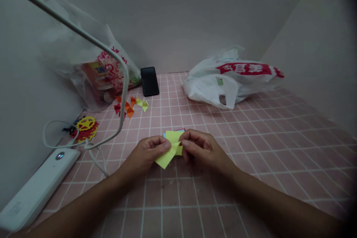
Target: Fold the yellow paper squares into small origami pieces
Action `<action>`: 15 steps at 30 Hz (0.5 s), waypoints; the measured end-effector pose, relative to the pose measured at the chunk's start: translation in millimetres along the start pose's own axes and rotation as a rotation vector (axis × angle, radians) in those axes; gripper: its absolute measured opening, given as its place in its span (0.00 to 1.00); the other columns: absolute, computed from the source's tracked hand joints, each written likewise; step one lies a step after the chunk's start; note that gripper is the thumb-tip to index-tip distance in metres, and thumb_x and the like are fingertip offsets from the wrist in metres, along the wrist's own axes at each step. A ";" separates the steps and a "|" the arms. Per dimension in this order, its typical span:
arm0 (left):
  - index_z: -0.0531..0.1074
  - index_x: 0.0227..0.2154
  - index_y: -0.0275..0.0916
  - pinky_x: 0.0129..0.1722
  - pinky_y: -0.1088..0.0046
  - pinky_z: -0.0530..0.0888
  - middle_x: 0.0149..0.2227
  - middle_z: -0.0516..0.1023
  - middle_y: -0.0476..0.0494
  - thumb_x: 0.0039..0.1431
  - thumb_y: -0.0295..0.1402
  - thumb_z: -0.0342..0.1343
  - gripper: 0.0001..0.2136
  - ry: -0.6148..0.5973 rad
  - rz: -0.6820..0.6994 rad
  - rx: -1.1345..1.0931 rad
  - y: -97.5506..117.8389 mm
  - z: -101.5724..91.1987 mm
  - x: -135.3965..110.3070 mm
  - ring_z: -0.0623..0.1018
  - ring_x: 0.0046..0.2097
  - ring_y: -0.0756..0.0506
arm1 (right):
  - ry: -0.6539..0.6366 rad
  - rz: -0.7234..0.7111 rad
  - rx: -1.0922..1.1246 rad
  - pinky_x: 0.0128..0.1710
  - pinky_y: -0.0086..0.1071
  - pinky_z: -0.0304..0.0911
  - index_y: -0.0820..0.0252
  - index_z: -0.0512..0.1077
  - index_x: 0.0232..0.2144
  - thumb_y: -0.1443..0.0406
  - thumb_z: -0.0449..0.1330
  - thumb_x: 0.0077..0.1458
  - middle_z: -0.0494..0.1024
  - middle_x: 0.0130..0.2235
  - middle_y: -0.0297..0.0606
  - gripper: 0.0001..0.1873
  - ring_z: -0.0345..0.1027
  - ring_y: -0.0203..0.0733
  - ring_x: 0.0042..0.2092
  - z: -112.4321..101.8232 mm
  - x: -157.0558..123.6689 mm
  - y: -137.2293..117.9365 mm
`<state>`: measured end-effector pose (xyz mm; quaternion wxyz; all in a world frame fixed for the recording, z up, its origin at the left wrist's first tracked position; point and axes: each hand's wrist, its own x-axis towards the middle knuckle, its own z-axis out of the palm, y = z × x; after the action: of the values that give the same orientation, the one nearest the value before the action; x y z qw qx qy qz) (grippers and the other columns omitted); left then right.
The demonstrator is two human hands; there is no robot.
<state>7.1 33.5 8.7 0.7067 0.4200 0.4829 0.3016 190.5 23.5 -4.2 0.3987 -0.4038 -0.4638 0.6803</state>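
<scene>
A small yellow sheet of paper (165,160), creased and partly folded, is held between my two hands above the table. My left hand (152,151) pinches it between thumb and fingers on the left. With thumb and forefinger, my right hand (201,148) grips a narrow raised corner of the same paper. Just behind it, a stack of paper squares (174,135) shows yellow on top, with light blue and red edges peeking out; the hands hide part of it.
Folded orange, red and yellow paper pieces (129,111) lie back left, near a phone (150,81) and a clear plastic bag (97,78). A white bag (212,85) sits back right. At left are a power bank (39,189), a cable (125,81) and red-yellow cutouts (86,124).
</scene>
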 end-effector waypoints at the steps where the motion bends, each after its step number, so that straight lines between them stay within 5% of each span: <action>1: 0.71 0.25 0.36 0.23 0.79 0.56 0.22 0.68 0.53 0.48 0.41 0.65 0.13 0.002 -0.004 -0.002 0.2 0.1 -0.3 0.63 0.23 0.54 | 0.002 0.006 -0.009 0.15 0.22 0.54 0.59 0.66 0.29 0.58 0.60 0.53 0.69 0.18 0.27 0.10 0.60 0.30 0.17 0.5 -0.2 -0.8; 15: 0.69 0.25 0.36 0.24 0.78 0.57 0.22 0.66 0.55 0.50 0.41 0.63 0.13 0.020 0.058 0.112 -1.4 0.2 -1.4 0.62 0.23 0.54 | 0.045 0.051 -0.035 0.17 0.23 0.55 0.59 0.66 0.26 0.58 0.58 0.54 0.69 0.19 0.28 0.11 0.60 0.30 0.18 2.6 -1.1 -3.5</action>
<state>6.8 31.6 8.1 0.6683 0.4695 0.4938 0.2986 189.1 22.6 0.0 0.3843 -0.4375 -0.4564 0.6727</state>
